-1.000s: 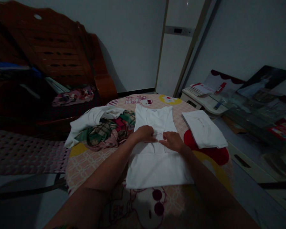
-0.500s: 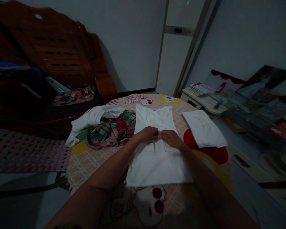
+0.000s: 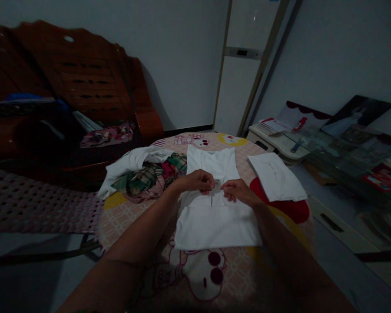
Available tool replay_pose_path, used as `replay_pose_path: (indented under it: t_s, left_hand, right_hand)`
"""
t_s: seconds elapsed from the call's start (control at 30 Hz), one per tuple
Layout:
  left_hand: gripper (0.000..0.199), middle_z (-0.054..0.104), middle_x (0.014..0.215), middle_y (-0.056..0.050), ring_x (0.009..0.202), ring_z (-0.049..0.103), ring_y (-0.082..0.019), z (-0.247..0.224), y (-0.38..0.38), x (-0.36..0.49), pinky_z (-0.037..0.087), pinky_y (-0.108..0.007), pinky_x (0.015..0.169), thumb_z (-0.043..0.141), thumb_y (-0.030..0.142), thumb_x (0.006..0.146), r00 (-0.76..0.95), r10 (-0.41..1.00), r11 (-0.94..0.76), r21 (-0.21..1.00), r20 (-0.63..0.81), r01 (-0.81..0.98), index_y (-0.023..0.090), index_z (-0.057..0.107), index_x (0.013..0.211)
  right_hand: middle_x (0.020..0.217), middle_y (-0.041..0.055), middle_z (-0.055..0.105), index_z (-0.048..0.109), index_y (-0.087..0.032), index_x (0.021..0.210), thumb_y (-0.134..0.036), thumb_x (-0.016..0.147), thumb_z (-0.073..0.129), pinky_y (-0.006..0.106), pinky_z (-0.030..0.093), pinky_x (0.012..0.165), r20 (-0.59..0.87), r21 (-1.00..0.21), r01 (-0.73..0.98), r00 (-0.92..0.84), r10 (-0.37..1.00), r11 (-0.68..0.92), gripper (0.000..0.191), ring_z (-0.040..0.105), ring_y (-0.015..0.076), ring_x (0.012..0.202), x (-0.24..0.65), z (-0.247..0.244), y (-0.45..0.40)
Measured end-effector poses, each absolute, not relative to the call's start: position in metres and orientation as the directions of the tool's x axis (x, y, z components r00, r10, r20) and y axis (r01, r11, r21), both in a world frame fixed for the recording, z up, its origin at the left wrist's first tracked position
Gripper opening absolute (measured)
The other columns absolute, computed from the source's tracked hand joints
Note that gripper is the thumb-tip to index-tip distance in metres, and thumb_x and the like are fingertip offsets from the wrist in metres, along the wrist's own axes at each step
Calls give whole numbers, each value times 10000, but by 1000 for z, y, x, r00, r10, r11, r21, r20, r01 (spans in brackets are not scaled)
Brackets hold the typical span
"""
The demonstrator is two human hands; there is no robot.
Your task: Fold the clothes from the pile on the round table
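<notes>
A white sleeveless top (image 3: pixel 217 226) lies on the round table, neckline away from me, its lower part a flat folded band toward me. Over its middle, my left hand (image 3: pixel 200 181) is closed in a pinch, with a small pale bit showing at the fingertips. My right hand (image 3: pixel 238 191) also has its fingertips pinched together, a short gap from the left. Whether the pale bit belongs to the top, I cannot tell. Right of it rests a folded white garment (image 3: pixel 278 177). To the left is a heap of crumpled clothes (image 3: pixel 143 180), white, green plaid and pink.
A patterned cloth (image 3: pixel 124 221) covers the round table. On the left stand a wooden bench (image 3: pixel 94 82) and a woven seat (image 3: pixel 52 204). A glass-topped cabinet (image 3: pixel 332 152) holding papers and a picture is at right. Behind the table stands a tall white appliance (image 3: pixel 237 87).
My hands were together over the top's middle and have moved slightly apart, the left one leftward and the right one rightward. The view has tilted up a little.
</notes>
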State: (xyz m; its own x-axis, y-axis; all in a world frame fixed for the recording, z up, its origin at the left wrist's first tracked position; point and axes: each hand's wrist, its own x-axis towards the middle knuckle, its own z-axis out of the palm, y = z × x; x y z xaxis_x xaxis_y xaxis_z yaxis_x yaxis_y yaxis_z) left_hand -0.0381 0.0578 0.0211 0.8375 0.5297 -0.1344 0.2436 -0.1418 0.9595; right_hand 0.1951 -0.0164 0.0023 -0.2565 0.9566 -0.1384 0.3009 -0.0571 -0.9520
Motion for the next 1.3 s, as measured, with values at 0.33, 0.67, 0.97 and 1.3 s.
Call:
replay_pose_path:
  t_s: [0.33,0.67,0.97,1.3]
  left_hand:
    - [320,607,657,-1,570,507,-91,-3,49,-38,388,-207,566,673,420,761,834,535,-271,908,-136,321,110,671,844]
    - [251,708,775,10,700,617,-122,37,14,-52,372,-204,610,740,418,779,795,540,-619,509,-277,598,183,696,858]
    - [413,729,963,-44,880,669,-231,32,-7,-50,405,-268,660,765,483,729,675,673,-644,210,-303,736,225,667,1036]
    - [359,721,955,-48,875,663,-229,31,-7,-51,410,-269,664,748,457,739,666,666,-624,239,-336,744,219,667,996]
  right_hand:
    - [779,39,693,709,-144,978,-344,769,640,218,459,528,-129,-928,373,-310,942,-4,298,622,125,628,191,-1,-23]
    - [810,43,724,728,-157,840,-393,689,792,259,435,654,-279,-641,758,-374,885,118,287,649,184,764,209,29,-51]
    - [1014,95,716,700,-183,944,-444,742,808,290,411,778,-316,-201,950,-294,902,240,347,633,235,946,199,27,-59]
    - [999,93,701,696,-182,915,-465,719,801,295,424,744,-330,-301,933,-295,897,196,360,626,236,905,209,22,-61]
